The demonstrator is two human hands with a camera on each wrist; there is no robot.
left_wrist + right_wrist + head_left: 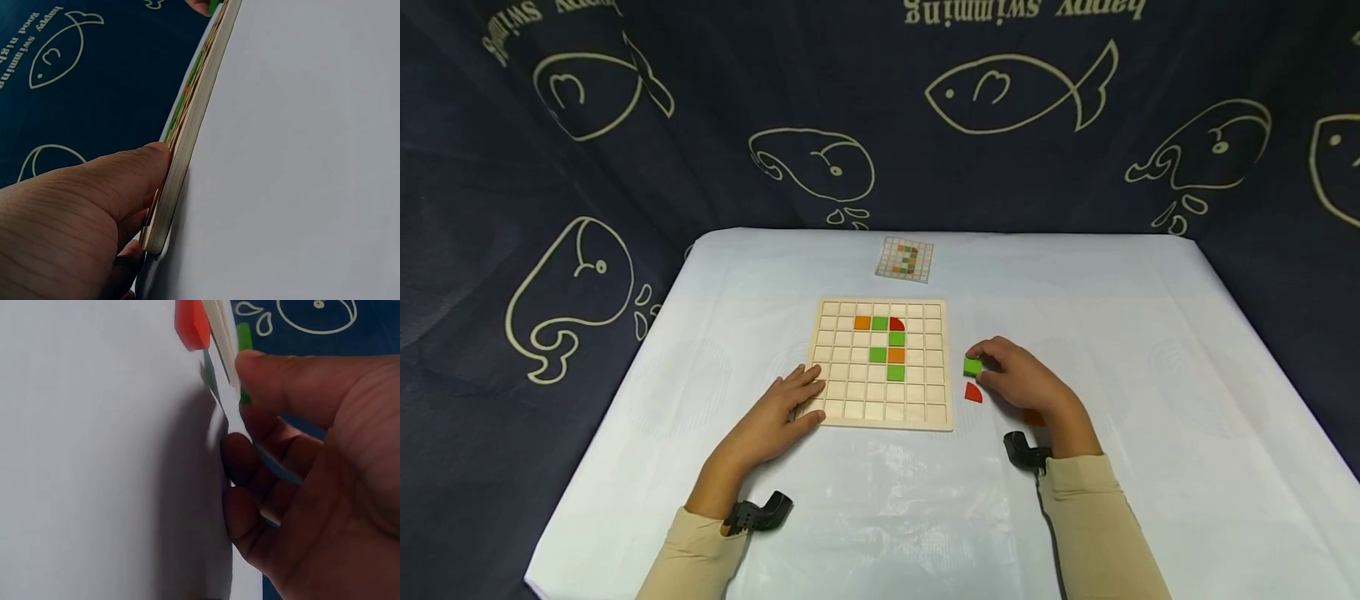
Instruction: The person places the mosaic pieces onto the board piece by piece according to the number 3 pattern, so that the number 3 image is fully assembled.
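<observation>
A wooden grid board (842, 392) lies on the table. Orange and green squares and one red quarter-circle piece (897, 324) sit in its cells. My left hand (775, 417) rests at the board's lower left side with fingers extended over the edge; in the left wrist view its thumb (140, 165) lies along the edge. To the right of the board, my right hand (1022, 375) pinches a green square block (972, 367) between thumb and fingers. In the right wrist view, the thumb partly hides this green block (245, 337). Just below it lies another red quarter-circle piece (973, 392).
A small pattern card (905, 260) with a coloured grid design lies beyond the board. An orange piece (1034, 417) is partly hidden under the right wrist. The white-covered table (880, 500) meets a dark fish-print cloth (880, 108) at the back.
</observation>
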